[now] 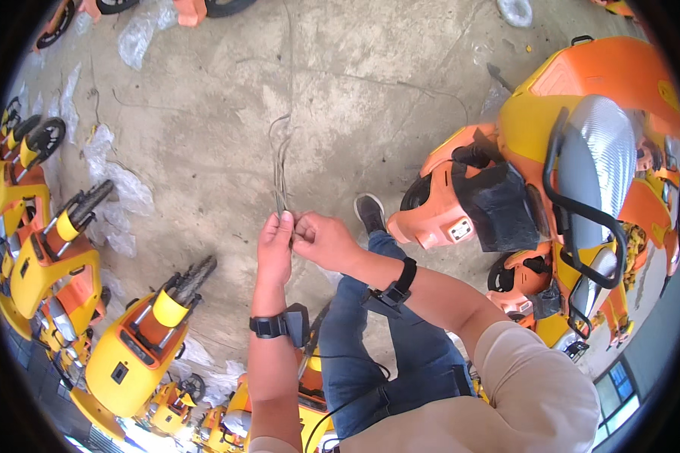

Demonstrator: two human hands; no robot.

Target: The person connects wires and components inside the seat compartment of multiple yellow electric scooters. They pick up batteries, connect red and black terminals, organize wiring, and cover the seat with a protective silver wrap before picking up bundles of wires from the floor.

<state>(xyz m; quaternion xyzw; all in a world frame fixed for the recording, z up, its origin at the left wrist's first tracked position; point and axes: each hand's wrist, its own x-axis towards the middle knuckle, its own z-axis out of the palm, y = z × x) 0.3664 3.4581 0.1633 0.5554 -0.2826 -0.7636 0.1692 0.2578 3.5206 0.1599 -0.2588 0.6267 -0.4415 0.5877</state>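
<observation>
A bundle of thin dark wires [280,170] sticks out beyond my fingertips, its far part looping loosely over the concrete. My left hand [274,245] is closed, pinching the near end of the bundle between thumb and fingers. Right beside it, my right hand [321,240] is closed too, its curled fingertips against the left thumb. What those right fingers grip, if anything, is hidden behind them.
Yellow and orange ride-on vehicles stand on both sides, one [132,355] at left and another with a grey seat [601,151] at right. Crumpled clear plastic [113,177] lies on the concrete floor [196,143]. My shoe [369,213] is just ahead of my hands.
</observation>
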